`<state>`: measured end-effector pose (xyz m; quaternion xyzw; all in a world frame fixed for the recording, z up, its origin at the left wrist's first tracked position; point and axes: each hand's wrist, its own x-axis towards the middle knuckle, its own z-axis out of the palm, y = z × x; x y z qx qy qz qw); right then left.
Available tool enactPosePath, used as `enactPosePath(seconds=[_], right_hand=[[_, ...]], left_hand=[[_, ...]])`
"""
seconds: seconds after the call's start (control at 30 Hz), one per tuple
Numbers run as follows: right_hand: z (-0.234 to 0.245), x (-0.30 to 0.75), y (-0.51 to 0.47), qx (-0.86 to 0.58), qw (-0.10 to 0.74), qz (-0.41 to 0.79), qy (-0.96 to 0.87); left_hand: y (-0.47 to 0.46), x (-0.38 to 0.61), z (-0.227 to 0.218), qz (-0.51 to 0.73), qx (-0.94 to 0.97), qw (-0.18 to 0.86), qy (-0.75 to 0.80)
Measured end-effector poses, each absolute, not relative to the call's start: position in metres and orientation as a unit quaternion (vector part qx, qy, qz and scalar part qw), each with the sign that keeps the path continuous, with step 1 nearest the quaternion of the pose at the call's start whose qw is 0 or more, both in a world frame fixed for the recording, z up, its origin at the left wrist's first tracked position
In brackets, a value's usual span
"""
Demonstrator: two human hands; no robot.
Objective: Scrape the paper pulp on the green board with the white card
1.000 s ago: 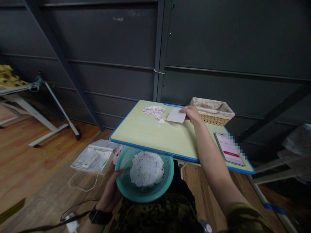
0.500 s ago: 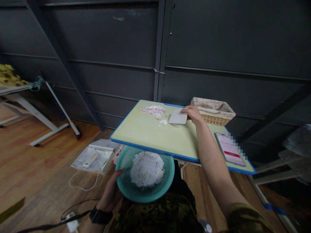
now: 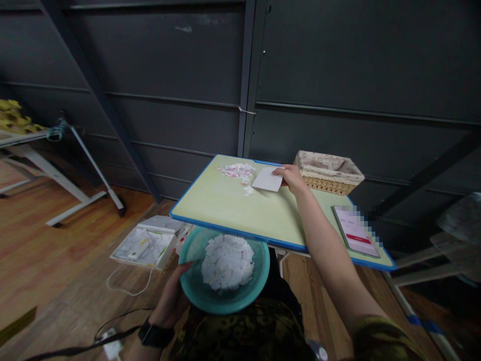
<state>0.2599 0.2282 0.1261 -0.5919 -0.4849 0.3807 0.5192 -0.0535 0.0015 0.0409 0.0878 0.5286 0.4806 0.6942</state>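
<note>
My left hand grips the rim of a teal plastic basket below the table's front edge. Inside it lies a heap of white paper scraps. Over the table, my right hand is closed on the right edge of a white card, its fingers partly hidden beneath. The card's left edge is close to a few white scraps. Just beyond them a pile of white and pink paper bits lies at the table's back left.
The small yellow table has a blue edge. A lined wicker basket sits at its back right, a phone at its right. On the floor left stands an open white box with a cable. A dark panelled wall rises behind.
My right hand has moved the card left across the table. The small white scraps in front of it have shifted slightly left. My left hand and the teal basket have stayed put.
</note>
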Motion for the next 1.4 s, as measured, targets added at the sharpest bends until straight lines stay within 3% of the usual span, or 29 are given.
enactPosePath(seconds=[0.27,0.57,1.4], right_hand=[[0.129,0.263,0.226,-0.558,0.508,0.406,-0.516],[0.132,0.270,0.223,-0.579,0.436,0.410,-0.554],[0.131,0.274,0.226,-0.596,0.448,0.413,-0.523]], left_hand=[[0.001,-0.055,0.040,0.482,0.104,0.688,0.532],[0.001,-0.055,0.042,0.470,0.106,0.684,0.548],[0.001,-0.055,0.041,0.484,0.085,0.688,0.535]])
